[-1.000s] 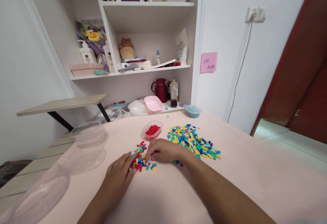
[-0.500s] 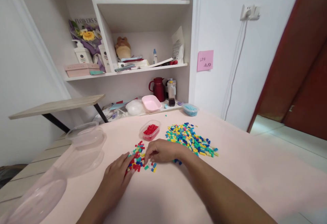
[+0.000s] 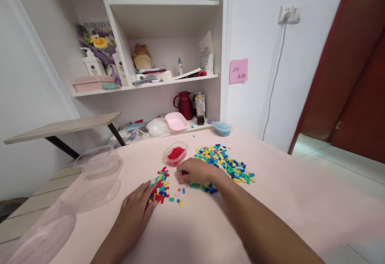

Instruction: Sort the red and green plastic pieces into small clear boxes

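Observation:
Small multicoloured toy bricks lie on a pink tabletop (image 3: 168, 232) in two piles. My left hand (image 3: 136, 204) rests with fingers stretched and thumb apart along the near left side of the smaller pile (image 3: 162, 187), which has many red pieces. My right hand (image 3: 194, 171) is between the two piles, at the left edge of the larger blue, green and yellow pile (image 3: 224, 161). Its fingers are curled inward; whether a brick is in them is hidden. Just beyond it stands a clear plastic tub (image 3: 165, 156) with red bricks inside.
Clear plastic lids or tubs (image 3: 99, 187) lie along the left edge. A tub of light blue pieces (image 3: 223, 129) stands at the back. Behind are a pink tray (image 3: 177, 122), a dark red jug (image 3: 185, 105) and a bottle of dark liquid (image 3: 200, 111) below shelves.
My right hand has moved right and slightly away from me, from the small pile to the larger one. A few loose bricks now show where it was. My left hand stays put.

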`<action>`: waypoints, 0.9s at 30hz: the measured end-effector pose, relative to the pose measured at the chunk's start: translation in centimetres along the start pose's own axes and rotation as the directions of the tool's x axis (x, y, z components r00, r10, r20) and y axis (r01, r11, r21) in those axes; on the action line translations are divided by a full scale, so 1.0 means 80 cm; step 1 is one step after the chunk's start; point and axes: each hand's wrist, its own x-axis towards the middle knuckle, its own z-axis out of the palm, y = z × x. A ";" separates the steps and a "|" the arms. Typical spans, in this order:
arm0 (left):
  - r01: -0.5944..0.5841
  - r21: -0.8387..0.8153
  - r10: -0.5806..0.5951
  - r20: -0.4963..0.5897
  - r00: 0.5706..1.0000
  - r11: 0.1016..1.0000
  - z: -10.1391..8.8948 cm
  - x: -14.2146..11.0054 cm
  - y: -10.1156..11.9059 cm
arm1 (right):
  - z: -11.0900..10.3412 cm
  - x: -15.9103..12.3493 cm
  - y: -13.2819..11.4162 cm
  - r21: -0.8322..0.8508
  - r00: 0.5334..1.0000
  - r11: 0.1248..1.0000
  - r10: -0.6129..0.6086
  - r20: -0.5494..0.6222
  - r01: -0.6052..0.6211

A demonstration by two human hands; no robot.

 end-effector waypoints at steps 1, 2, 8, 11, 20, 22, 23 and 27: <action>-0.001 0.001 0.001 -0.001 1.000 1.000 0.000 0.000 0.000 | 0.001 0.001 0.001 0.027 1.000 0.999 -0.021 0.001 0.021; -0.002 0.001 0.002 -0.001 1.000 1.000 0.000 0.000 0.000 | 0.002 0.001 0.003 0.057 0.999 0.997 -0.050 0.011 0.050; 0.004 0.016 -0.005 0.035 0.999 1.000 -0.006 -0.003 0.004 | 0.010 0.005 0.010 0.143 0.985 0.979 -0.155 0.073 0.144; 0.008 0.016 -0.009 0.028 1.000 1.000 -0.007 -0.003 0.006 | 0.010 0.005 0.009 0.121 0.989 0.985 -0.134 0.060 0.126; -0.020 -0.002 0.020 -0.004 1.000 1.000 -0.003 -0.004 0.002 | 0.015 0.006 -0.016 -0.011 0.995 0.996 -0.091 -0.028 0.091; -0.018 -0.006 0.018 -0.014 1.000 1.000 -0.003 -0.004 0.001 | 0.013 0.007 -0.017 -0.027 0.996 0.997 -0.072 -0.061 0.071; -0.018 -0.006 0.017 -0.013 1.000 1.000 -0.003 -0.004 0.001 | 0.012 0.006 -0.017 -0.029 0.994 0.997 -0.068 -0.081 0.066; -0.023 -0.009 0.023 -0.009 1.000 1.000 -0.002 -0.006 0.000 | 0.006 0.003 -0.010 0.012 0.995 0.996 -0.084 -0.062 0.085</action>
